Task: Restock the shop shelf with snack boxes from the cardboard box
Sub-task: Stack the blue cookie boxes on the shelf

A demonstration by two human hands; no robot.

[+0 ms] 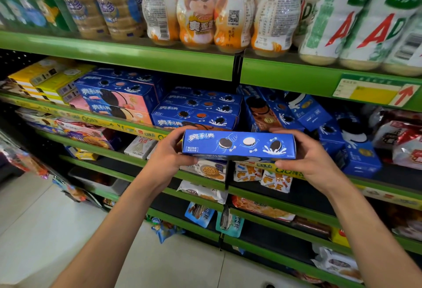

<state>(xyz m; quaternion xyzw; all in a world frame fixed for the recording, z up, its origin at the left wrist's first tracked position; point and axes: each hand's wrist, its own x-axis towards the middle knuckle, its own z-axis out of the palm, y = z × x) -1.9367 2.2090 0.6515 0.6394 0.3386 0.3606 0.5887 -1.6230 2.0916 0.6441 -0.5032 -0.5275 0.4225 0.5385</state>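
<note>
A blue cookie box [238, 144] is held level in front of the green shelf [118, 125], long side facing me. My left hand [169, 152] grips its left end with the thumb under the box and fingers curled over the top. Gripping the right end is my right hand [306, 152]. Just behind the held box lies a stack of like blue boxes [196, 107]. More blue boxes [296, 114] stand tilted to the right of it. The cardboard box is not in view.
Pink-and-blue cookie boxes [118, 100] and yellow boxes [45, 77] fill the shelf to the left. Drink bottles [201, 8] line the shelf above. Snack bags [262, 178] sit on lower shelves. A black upright [237, 68] divides the shelf bays. Pale floor tiles [45, 219] lie below left.
</note>
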